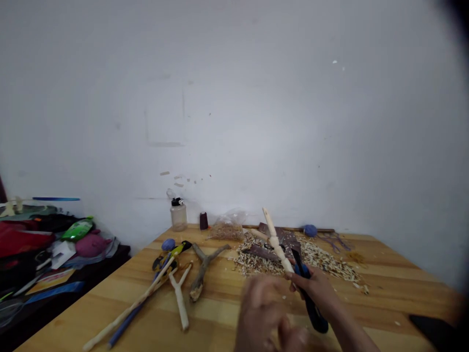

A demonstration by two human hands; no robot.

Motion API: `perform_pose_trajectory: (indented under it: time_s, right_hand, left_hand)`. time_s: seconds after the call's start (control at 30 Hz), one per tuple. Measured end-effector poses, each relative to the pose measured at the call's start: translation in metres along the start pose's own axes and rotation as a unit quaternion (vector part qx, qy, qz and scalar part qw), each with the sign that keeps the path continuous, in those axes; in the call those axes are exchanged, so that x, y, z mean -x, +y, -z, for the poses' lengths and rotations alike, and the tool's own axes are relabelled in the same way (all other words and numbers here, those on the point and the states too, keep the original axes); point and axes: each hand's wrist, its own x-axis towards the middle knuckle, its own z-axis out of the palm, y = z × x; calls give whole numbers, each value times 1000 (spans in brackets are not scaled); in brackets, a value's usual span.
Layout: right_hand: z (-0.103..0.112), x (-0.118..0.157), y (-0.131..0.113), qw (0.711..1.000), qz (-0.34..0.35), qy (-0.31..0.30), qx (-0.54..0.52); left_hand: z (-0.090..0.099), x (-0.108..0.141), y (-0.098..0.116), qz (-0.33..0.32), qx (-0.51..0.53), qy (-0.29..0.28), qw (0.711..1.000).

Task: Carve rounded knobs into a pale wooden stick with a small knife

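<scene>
My right hand (315, 286) is closed around a black-and-blue utility knife (314, 313) and the lower end of a peeled, pale forked stick (277, 247). The stick rises at a slant, one short branch leaning left, and the knife's dark upper end lies close to its right side. Nearer the camera, my left hand (266, 313) is raised and smeared by motion. Its fingers look bent, but whether anything is in them cannot be made out. Behind the stick lies a heap of wood shavings (322, 256) with dark brown bark-like pieces (264, 253) among it.
Left on the wooden table (216, 322) lie a peeled forked stick (179, 300), a forked branch with bark (204, 269), long sticks (124, 315) and yellow-black pruning shears (179, 248). A bottle (179, 215), dark thread spool (203, 221) and blue yarn ball (310, 230) stand near the wall.
</scene>
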Motion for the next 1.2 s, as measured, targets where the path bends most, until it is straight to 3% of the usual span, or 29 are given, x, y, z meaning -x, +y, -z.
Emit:
perform_pose_trajectory:
  time_s: [0.03,0.07,0.13,0.2,0.23,0.33,0.43,0.5,0.57,0.63,0.7,0.8,0.9,0.97,1.07,1.13,1.2]
  right_hand:
    - [1,-2,2,1000,-2,16,3]
    - [3,-3,3,1000,-5,28,3]
    - [5,-5,4,999,-10,31,3]
    - [7,-3,3,1000,-3,15,21]
    - [7,-2,1,999,12,6,42]
    - [9,1,-3,986,98,4,137]
    - [11,2,-3,963,150,27,223]
    - [15,1,-1,955,143,43,258]
    - [18,1,1,939,138,63,309]
    - [20,2,1,909,148,69,382]
    - [19,3,0,883,170,56,433]
    - [16,2,-1,870,210,23,445]
    - [15,-1,2,868,243,13,432]
    - [17,-4,3,873,274,48,400]
    - [19,-4,-1,893,318,151,280]
    - [18,-1,-6,925,287,193,158]
    - [12,2,-9,964,199,176,30]
  left_hand:
    - [13,-13,9,17,-53,21,998]
    - [25,-24,17,59,-210,60,974]
    - [48,-41,31,126,-421,87,894]
    - [65,-55,39,171,-466,82,864]
    - [69,-61,41,162,-458,113,867]
    - [72,-83,45,3,-470,231,852]
    - [64,-98,48,-121,-583,183,782]
    - [56,-101,47,-135,-641,163,738]
    - [50,-99,41,-119,-654,188,723]
    - [46,-96,29,-100,-634,204,739]
    - [45,-95,11,-74,-596,157,784]
    - [44,-92,-17,8,-488,40,872]
    - [42,-87,-34,90,-391,19,916]
    - [39,-84,-35,103,-347,38,932]
    - [35,-86,-28,136,-238,102,956]
    - [32,-91,-21,191,-113,141,965]
    - [31,-94,-17,228,23,167,959]
